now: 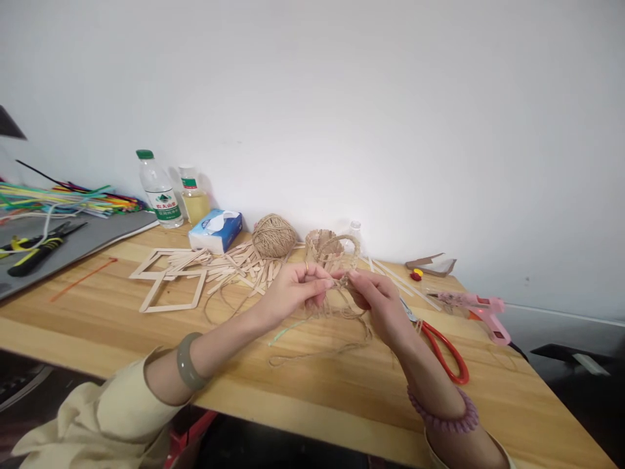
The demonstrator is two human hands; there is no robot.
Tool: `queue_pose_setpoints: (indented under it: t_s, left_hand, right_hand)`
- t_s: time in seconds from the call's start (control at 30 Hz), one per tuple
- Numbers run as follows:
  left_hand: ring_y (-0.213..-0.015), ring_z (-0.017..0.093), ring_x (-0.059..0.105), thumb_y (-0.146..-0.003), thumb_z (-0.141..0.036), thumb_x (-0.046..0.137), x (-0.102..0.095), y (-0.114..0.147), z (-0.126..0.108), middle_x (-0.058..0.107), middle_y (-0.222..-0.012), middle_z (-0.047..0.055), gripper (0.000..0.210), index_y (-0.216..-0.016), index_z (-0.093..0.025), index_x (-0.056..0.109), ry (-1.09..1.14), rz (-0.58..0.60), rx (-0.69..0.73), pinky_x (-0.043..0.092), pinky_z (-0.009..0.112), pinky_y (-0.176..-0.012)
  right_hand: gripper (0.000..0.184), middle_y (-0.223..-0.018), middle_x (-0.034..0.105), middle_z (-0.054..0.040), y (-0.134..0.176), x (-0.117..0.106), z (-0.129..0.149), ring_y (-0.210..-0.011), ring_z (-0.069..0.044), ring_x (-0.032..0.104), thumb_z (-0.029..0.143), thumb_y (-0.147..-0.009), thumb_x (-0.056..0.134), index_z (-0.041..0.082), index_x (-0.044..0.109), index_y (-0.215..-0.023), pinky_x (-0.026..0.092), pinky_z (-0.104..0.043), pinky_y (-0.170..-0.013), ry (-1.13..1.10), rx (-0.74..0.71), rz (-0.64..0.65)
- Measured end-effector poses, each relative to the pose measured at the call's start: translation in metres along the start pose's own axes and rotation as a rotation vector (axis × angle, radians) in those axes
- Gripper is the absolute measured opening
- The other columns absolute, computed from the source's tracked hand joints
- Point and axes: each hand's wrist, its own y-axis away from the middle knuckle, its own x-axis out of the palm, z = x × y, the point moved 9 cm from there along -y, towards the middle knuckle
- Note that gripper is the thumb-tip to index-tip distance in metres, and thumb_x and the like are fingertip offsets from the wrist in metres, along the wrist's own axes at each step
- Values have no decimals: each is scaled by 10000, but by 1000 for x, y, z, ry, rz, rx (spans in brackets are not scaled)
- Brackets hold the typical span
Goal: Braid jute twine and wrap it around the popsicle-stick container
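Twine (344,281) partly hidden by pinching left hand (303,286), right hand (383,299)

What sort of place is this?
Probably a craft workspace, at home or in a studio: a ball of brown twine, a pink plastic glue gun and flat pale wooden sticks share a wood-grain table.

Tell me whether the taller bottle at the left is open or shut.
Shut. The taller bottle stands with its green cap on top.
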Motion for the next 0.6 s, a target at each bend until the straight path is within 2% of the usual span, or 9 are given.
queue_pose_setpoints:
  t_s: [0.13, 0.23, 0.33, 0.5, 0.6]
  left_hand:
    - [-444, 65, 431, -698, -305, 612, -2, -1, 6, 504, -481, -24, 186, -651, -132, 563, 62, -15, -25, 329, 191, -451]
    - [-428, 53, 407, -693, -292, 618, -1, -1, 7, 491, -468, -32, 182, -633, -130, 558, 116, -4, -50, 299, 187, -439]
    - [-415, 44, 376, -690, -278, 617, 1, 0, 7, 469, -450, -39, 185, -602, -134, 543, 169, -7, -84, 267, 186, -425]
    - [-410, 38, 346, -670, -269, 621, 3, 1, 10, 436, -450, -42, 212, -551, -136, 507, 261, 5, -136, 255, 186, -410]
    - [-406, 31, 344, -621, -260, 656, 4, 1, 12, 429, -466, -49, 197, -558, -139, 514, 372, 11, -173, 274, 179, -407]
  right_hand:
    - [425, -511, 172, 65, -1, 4, -10, -460, -75, 153, 422, -832, 422, 191, 285, -502, 126, -241, -431, -91, 53, 42]
    - [447, -498, 162, 70, -2, 6, -11, -458, -71, 139, 422, -831, 434, 199, 227, -503, 117, -245, -431, -121, 35, 23]
    - [451, -491, 177, 70, -1, 6, -9, -456, -69, 144, 426, -818, 463, 191, 262, -489, 112, -245, -435, -147, -16, 17]
    - [314, -485, 217, 71, 1, 11, -9, -446, -71, 182, 389, -800, 500, 162, 516, -585, 117, -238, -434, -141, 1, 109]
    - [289, -492, 244, 65, 0, 11, -6, -453, -77, 208, 382, -811, 487, 164, 572, -642, 141, -236, -441, -90, -23, 125]
